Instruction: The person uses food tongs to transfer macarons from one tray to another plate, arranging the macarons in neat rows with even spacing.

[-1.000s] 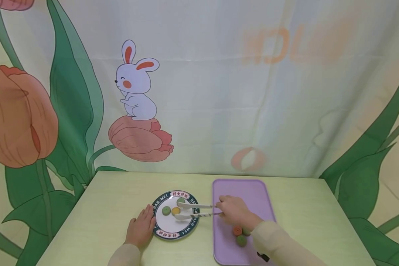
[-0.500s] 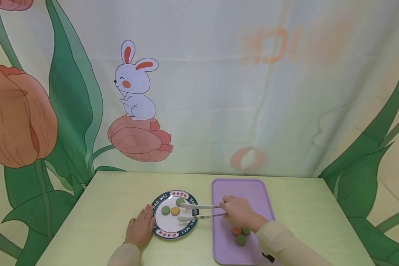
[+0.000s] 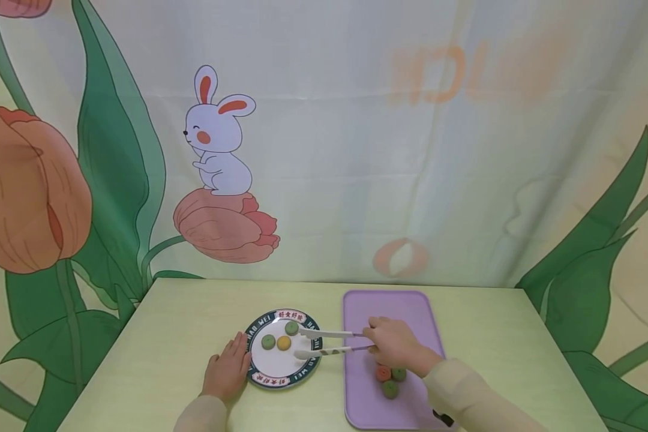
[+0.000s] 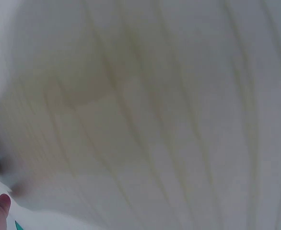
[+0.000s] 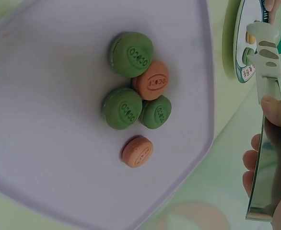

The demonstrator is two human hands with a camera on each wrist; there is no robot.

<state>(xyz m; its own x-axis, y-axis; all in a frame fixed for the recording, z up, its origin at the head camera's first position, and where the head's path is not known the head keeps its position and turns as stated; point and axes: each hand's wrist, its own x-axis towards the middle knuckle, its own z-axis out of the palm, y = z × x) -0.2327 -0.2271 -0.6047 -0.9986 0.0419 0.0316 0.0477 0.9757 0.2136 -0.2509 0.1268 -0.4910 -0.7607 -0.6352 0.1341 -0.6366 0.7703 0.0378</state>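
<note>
My right hand holds a pair of tongs, thumb on one side of the metal and fingers curled round the other. Their white tips are spread apart over the right part of a round plate, with nothing between them. Two green macarons and a yellow macaron lie on that plate; the upper tip sits right beside the farther green one. Fingers straight, my left hand rests at the plate's left rim. The left wrist view shows mostly blurred pale surface.
Right of the plate lies a purple tray. On it several macarons are grouped, green ones around an orange one, with another orange macaron slightly apart. A printed curtain hangs behind the table.
The right hand has drawn the tongs a little to the right, so their tips no longer overlap the yellow macaron. The left hand and the macarons stay in place.
</note>
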